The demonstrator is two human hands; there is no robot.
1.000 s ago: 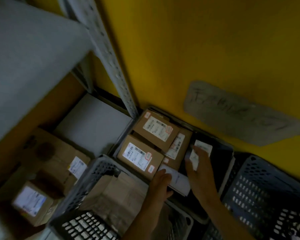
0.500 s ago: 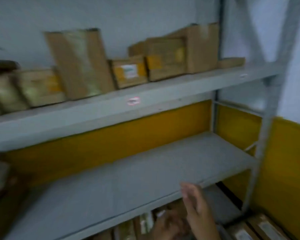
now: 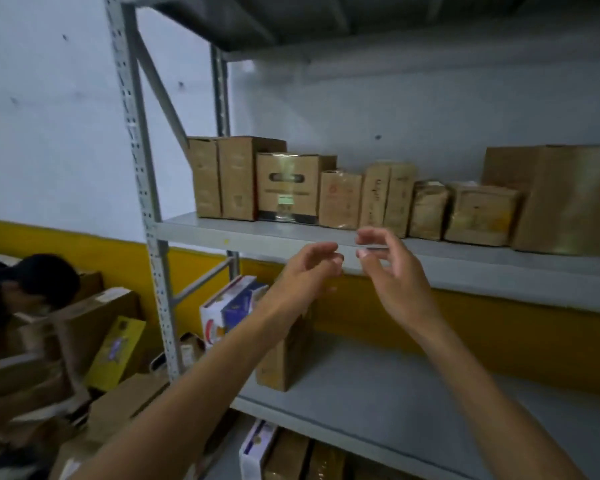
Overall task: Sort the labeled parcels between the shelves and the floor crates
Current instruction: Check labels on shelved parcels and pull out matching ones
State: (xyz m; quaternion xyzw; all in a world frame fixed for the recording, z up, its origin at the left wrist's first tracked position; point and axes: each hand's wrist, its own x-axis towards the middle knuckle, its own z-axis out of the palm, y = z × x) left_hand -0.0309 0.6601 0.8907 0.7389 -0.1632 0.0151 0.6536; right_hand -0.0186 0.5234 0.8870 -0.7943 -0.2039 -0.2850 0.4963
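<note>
Raising both hands before the shelf edge point(image 3: 257, 242), I hold nothing: my left hand point(image 3: 305, 271) has loosely curled fingers, my right hand point(image 3: 392, 271) has spread, relaxed ones. Parcels point(image 3: 340, 199) stand upright in a row along that shelf, well back from the edge. Below, a tall box point(image 3: 284, 355) stands upright on the lower shelf point(image 3: 413, 393), with bare room to its right.
</note>
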